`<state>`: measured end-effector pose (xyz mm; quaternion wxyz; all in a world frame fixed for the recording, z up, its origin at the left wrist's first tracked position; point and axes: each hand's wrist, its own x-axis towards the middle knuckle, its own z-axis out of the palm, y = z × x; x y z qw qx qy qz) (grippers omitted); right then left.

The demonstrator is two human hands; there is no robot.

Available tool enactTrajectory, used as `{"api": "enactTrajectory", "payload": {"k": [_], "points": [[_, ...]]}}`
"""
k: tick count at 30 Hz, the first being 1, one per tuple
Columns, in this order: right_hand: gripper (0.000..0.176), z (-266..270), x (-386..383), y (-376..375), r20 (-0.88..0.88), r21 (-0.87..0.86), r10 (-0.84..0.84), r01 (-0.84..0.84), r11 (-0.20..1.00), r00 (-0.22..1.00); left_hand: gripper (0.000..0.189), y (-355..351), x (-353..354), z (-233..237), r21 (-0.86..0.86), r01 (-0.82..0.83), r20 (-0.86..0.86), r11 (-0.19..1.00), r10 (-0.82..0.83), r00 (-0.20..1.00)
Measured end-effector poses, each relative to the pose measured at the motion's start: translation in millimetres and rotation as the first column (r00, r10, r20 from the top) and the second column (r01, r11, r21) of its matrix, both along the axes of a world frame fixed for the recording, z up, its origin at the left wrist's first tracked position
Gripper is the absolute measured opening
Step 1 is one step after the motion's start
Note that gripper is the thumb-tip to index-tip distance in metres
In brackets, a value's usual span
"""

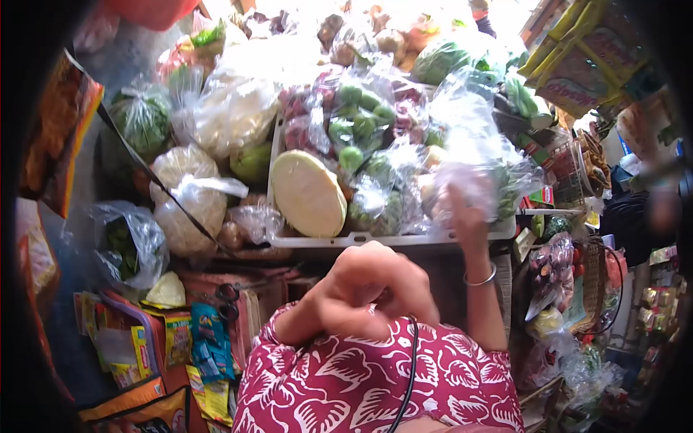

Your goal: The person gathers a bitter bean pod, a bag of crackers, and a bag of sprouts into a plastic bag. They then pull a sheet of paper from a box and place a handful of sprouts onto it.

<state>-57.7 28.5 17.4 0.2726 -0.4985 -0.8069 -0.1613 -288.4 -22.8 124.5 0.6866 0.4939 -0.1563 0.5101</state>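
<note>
My right hand (468, 209) is blurred among the bagged vegetables at the right of a white tray (361, 239). It grips a clear plastic bag (465, 137), whose contents are too smeared to name. In front of my chest, my left hand (372, 285) is curled closed; its fingertips face down and whatever they may hold is hidden. A large cut pale-green vegetable (309, 193) leans on the tray's front edge, just beyond my left hand. Bags of green round vegetables (357, 115) and leafy greens (375, 198) fill the tray.
Bagged white produce (186, 173) and a bag of greens (126, 242) sit left of the tray. Scissors (227, 297) and seasoning packets (211, 343) lie below them. Yellow packets (588, 61) hang at upper right. A person in dark clothing (639, 224) is at far right.
</note>
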Motion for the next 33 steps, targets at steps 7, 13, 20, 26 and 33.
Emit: {"api": "enactTrajectory", "payload": {"k": [7, 13, 20, 26, 33], "points": [[0.036, 4.0, -17.2, 3.5, -0.752, -0.206, -0.063, -0.142, 0.968, 0.656, 0.014, 28.5, 26.4, -52.5, 0.131, -0.320, -0.817, 0.938, 0.285, 0.500], [0.031, 6.7, -17.1, -0.2, -0.856, -0.320, -0.195, -0.195, 0.927, 0.479, 0.013, 30.6, 50.2, -86.4, 0.596, -0.335, -0.701, 0.729, 0.677, 0.224], [0.017, -4.5, -14.0, -14.9, -0.866, -0.192, -0.160, -0.019, 0.981, 0.475, 0.013, 28.2, 50.7, -90.3, 0.612, -0.383, -0.656, 0.692, 0.715, 0.242], [0.013, -5.7, -19.3, -17.6, -0.917, -0.136, -0.167, 0.109, 0.985, 0.362, 0.014, 28.1, 50.9, -93.1, 0.613, -0.401, -0.641, 0.681, 0.725, 0.253], [0.022, -2.6, -18.1, -7.1, -0.922, -0.025, 0.002, -0.064, 0.998, 0.386, 0.013, 26.4, 52.3, -89.3, 0.617, -0.396, -0.654, 0.680, 0.723, 0.222]]}}
